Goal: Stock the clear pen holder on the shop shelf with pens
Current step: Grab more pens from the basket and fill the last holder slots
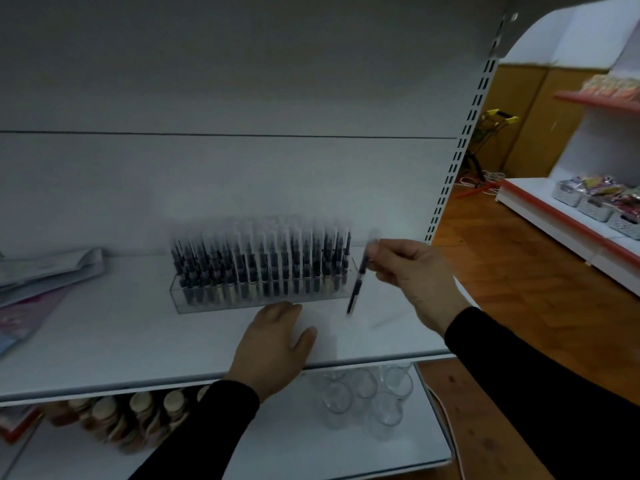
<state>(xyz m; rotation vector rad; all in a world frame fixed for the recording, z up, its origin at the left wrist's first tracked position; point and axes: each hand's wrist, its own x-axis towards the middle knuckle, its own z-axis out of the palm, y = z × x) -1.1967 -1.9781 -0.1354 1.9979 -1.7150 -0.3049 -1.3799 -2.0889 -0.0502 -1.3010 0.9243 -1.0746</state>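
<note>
A clear pen holder (207,304) stands on the white shelf (121,341), packed with several upright dark pens (263,265). My right hand (412,275) pinches one dark pen (358,278) by its upper end; the pen hangs tip down just right of the holder's right end. Resting palm down on the shelf, my left hand (273,344) has its fingertips against the holder's front wall and holds nothing. The picture is blurred by motion.
Flat packets (41,282) lie at the shelf's left end. On the shelf below stand brown bottles (138,417) and clear glasses (367,396). A slotted upright (460,150) bounds the shelf on the right. Another shelf unit with baskets (595,202) stands across the wooden floor.
</note>
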